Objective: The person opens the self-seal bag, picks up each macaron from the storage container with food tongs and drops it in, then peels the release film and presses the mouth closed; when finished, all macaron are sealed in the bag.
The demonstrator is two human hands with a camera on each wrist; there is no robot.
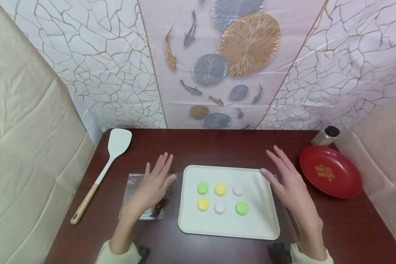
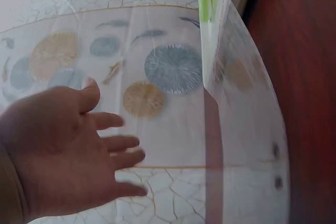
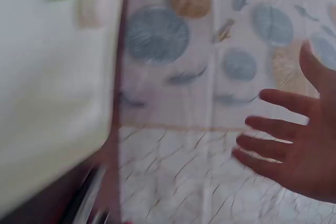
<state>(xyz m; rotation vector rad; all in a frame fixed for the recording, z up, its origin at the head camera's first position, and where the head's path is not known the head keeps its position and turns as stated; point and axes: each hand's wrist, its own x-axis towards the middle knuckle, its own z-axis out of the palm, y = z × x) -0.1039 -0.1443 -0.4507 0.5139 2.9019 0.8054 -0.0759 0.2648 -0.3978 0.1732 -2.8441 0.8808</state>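
Observation:
A cream tray (image 1: 259, 223) lies mid-table, bearing small round pieces like macarons: a green piece (image 1: 202, 188), a yellow piece (image 1: 220, 189), a pale lilac piece (image 1: 238, 189) and others in two rows. To its left, my left hand (image 1: 151, 192) hovers with spread fingers over a clear plastic bag (image 1: 129, 183), holding nothing. My right hand (image 1: 292, 190) is raised by the tray's right edge, also spread and bare; its thumb tip overlaps the tray's upper right corner. Both wrist views show the left hand (image 2: 68, 150) and right hand (image 3: 310, 135) with nothing in them.
A white spatula (image 1: 118, 143) with a wooden handle lies at the left. A red oval plate (image 1: 343, 172) sits at the right, with a black-lidded jar (image 1: 325, 136) behind it. Thin dark sticks (image 1: 293, 222) lie partly hidden under the right hand. A patterned curtain (image 1: 118, 73) stands behind.

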